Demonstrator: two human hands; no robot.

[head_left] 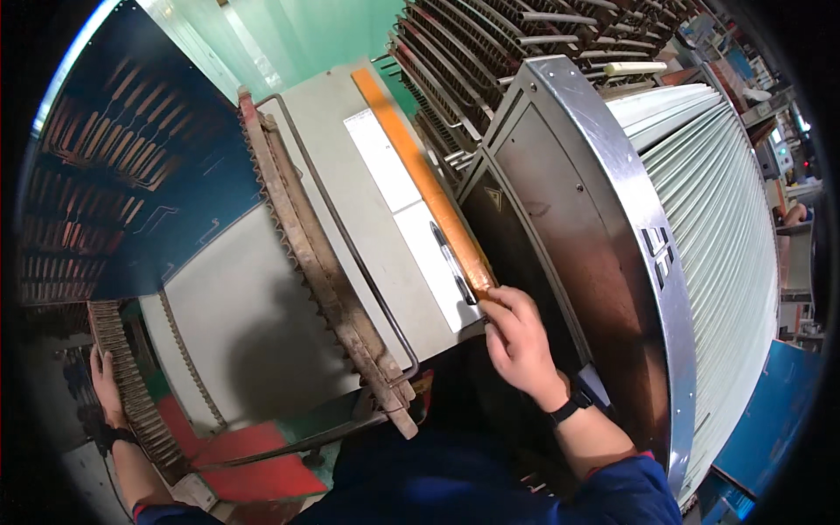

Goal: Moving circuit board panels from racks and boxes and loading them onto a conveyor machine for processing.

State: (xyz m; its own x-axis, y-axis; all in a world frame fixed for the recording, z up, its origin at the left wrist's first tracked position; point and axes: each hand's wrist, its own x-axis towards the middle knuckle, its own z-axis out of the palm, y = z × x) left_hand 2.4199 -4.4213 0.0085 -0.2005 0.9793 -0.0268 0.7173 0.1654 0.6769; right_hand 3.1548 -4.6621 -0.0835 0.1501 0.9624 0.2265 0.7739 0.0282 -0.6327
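Note:
The fingertips of my right hand (522,343) touch the near end of an orange taped strip (424,179), and its thumb is apart from the fingers. The strip runs along one edge of a pale grey panel (324,144). Beside it lies a white paper sheet (382,162) with a black pen (451,260) on it. Far to the left, my left hand (106,389) lies with fingers stretched along the outer side of a toothed rack (131,385). A worn toothed bar (306,262) with a bent metal rod crosses between my hands.
At right stands a metal-framed housing (569,184) beside a fan of pale sheets (709,245). Rusty toothed racks (472,61) crowd the back. A dark blue panel with copper-coloured patterns (122,166) stands at left. Red sheet metal (262,468) shows low down.

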